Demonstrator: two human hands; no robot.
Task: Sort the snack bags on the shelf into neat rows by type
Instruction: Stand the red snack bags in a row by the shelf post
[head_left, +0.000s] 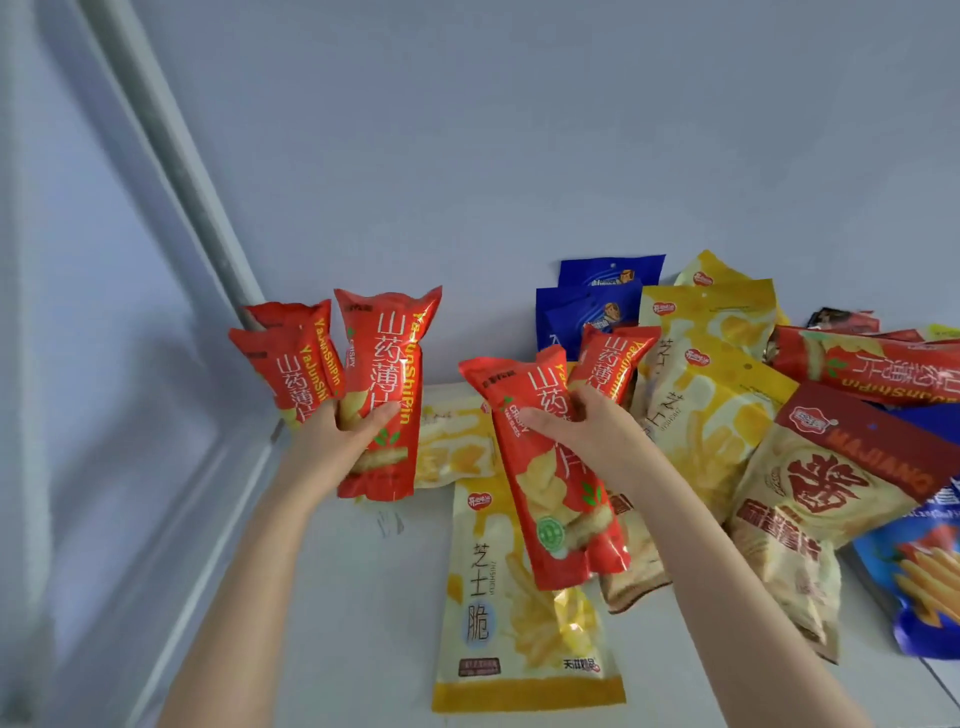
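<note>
Two hands: both are gripping, fingers curled round red glossy plastic snack bags.
Left hand (343, 431): is holding the left red bundle (384, 364) upright. At least two bags, maybe three. It is sitting close to the shelf's left back corner.
Right hand (576, 426): is clamping the right red bundle (550, 499), two bags of the same type. Tops are leaning left. It is hanging over the white shelf board (337, 597) and a flat yellow cheese-stick bag (498, 597).
Key relation: right bundle is sitting just right of the left bundle, with a gap between them. Long axis is running near vertical on the left, tilted on the right. I'm judging that the right bundle needs squaring up and tucking in beside the left one.
Stray: one more red bag (872, 369) is lying sideways on the heap far right, nearer the right hand.
Print: red bags are reading "YaJunShiPin", "山药薄片", "CRISPY". Yellow is reading "芝士脆". Beige-and-maroon pouch (826, 493) is reading "MAJIANG".
Unsorted: stacked yellow bags (717, 405) and dark blue bags (592, 306) are piling up on the right.
</note>
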